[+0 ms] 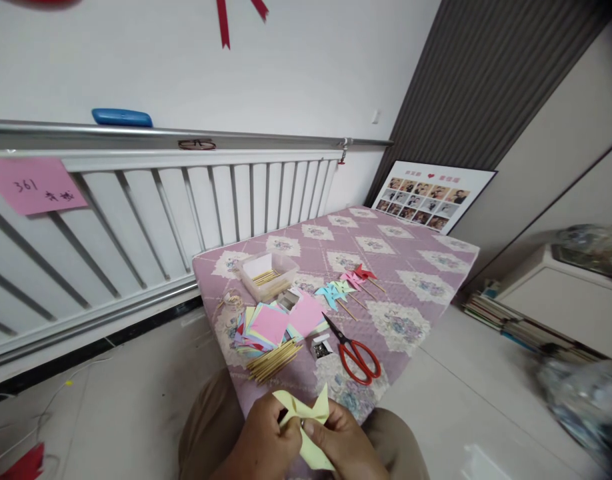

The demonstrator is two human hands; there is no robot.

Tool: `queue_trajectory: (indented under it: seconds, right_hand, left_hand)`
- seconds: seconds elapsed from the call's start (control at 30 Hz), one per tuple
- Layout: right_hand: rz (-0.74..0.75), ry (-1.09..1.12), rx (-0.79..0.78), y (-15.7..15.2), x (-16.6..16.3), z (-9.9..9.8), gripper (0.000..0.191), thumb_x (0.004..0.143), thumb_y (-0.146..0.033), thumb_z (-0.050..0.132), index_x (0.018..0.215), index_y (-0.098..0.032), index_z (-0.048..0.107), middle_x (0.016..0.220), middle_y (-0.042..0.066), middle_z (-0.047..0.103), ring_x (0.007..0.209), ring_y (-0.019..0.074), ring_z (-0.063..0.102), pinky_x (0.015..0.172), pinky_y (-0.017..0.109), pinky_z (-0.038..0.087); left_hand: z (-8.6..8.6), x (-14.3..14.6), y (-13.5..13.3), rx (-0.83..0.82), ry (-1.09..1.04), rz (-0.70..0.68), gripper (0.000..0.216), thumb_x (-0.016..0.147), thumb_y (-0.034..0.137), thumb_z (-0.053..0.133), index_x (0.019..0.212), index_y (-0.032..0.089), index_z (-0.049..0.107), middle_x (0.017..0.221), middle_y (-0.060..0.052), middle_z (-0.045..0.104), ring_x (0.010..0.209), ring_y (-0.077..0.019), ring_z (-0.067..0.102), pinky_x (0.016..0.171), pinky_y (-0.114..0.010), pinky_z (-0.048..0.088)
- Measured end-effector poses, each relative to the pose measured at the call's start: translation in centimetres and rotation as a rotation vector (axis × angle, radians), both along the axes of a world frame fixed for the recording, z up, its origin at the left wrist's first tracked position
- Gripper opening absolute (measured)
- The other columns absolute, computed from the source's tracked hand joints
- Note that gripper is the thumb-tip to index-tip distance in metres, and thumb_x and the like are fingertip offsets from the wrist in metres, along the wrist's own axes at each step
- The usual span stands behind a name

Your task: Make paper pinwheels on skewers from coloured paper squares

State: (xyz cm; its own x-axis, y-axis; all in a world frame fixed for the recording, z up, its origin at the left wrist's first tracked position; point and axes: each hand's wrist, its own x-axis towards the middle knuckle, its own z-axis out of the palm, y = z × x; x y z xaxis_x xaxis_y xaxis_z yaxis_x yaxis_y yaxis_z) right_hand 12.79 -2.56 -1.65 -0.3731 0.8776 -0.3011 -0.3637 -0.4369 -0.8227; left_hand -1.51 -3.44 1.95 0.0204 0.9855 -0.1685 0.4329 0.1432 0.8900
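A yellow paper pinwheel (313, 455) is held low in front of me, over the near edge of the table. My left hand (269, 437) pinches it from the left, and my right hand (343, 443) grips its right side, thumb near the centre. A small shiny pin (303, 423) shows at the centre between my thumbs. Just beyond lie a bundle of wooden sticks (273, 361), a small open box of metal pins (321, 348) and red-handled scissors (353, 353). Stacked square coloured papers (269, 325) are behind the sticks.
Several finished pinwheels on sticks (331, 293) lie farther back on the flowered tablecloth (401, 320). A clear plastic box (266, 273) holds more sticks. A white radiator (236, 200) borders the table's far left side; a photo board (431, 197) leans at the far end.
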Motion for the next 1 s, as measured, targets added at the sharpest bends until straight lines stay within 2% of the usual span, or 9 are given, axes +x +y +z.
queue_trajectory:
  seconds: [0.17,0.37,0.47,0.67,0.77,1.0]
  right_hand:
    - [-0.033,-0.034,-0.001,0.0,-0.1,-0.4,0.039,0.056,-0.042,0.085,0.083,-0.016,0.074,0.071,0.004,0.073,0.053,0.0118,0.057,0.054,0.022,0.04]
    - [-0.082,-0.097,-0.022,0.3,-0.7,2.4,0.04,0.059,-0.041,0.084,0.087,-0.015,0.074,0.07,0.002,0.074,0.053,0.0112,0.057,0.054,0.022,0.04]
    - [-0.1,-0.14,-0.012,0.6,-0.9,3.5,0.041,0.059,-0.04,0.084,0.09,-0.015,0.074,0.071,0.003,0.074,0.054,0.0122,0.058,0.055,0.023,0.04]
    - [-0.105,-0.203,-0.019,1.2,-1.3,3.5,0.042,0.058,-0.041,0.083,0.088,-0.014,0.073,0.072,0.003,0.074,0.053,0.0133,0.058,0.053,0.024,0.04]
    - [-0.103,-0.198,-0.011,1.4,-1.5,3.6,0.039,0.059,-0.039,0.082,0.087,-0.014,0.072,0.07,0.003,0.074,0.053,0.0131,0.058,0.054,0.024,0.041]
    - [-0.071,-0.215,-0.013,1.1,-1.8,3.3,0.033,0.062,-0.039,0.08,0.083,-0.016,0.072,0.066,0.0,0.072,0.052,0.0129,0.057,0.054,0.024,0.04]
  left_hand:
    - [-0.5,0.1,0.3,0.003,-0.059,0.014,0.015,0.068,0.011,0.049,0.073,0.018,0.062,0.077,-0.006,0.069,0.075,-0.0199,0.063,0.068,-0.027,0.046]
    - [0.7,-0.4,1.1,-0.105,-0.24,-0.033,0.018,0.069,0.013,0.049,0.076,0.016,0.064,0.077,-0.003,0.07,0.072,-0.0178,0.063,0.063,-0.024,0.046]
    - [0.8,-0.7,1.6,-0.133,-0.301,-0.033,0.017,0.07,0.015,0.05,0.076,0.017,0.066,0.072,-0.001,0.068,0.066,-0.0149,0.059,0.061,-0.023,0.044]
    - [0.1,-1.1,2.1,-0.202,-0.477,-0.08,0.019,0.072,0.019,0.049,0.079,0.016,0.067,0.062,0.002,0.061,0.058,-0.0127,0.054,0.057,-0.023,0.042]
    - [-0.5,-1.4,2.3,-0.187,-0.479,-0.107,0.019,0.072,0.019,0.05,0.08,0.014,0.066,0.063,0.002,0.061,0.058,-0.0118,0.052,0.057,-0.022,0.041]
    - [-1.6,-1.9,2.2,-0.172,-0.375,-0.07,0.013,0.073,0.022,0.052,0.076,0.017,0.063,0.064,0.002,0.061,0.058,-0.0116,0.052,0.057,-0.021,0.041]
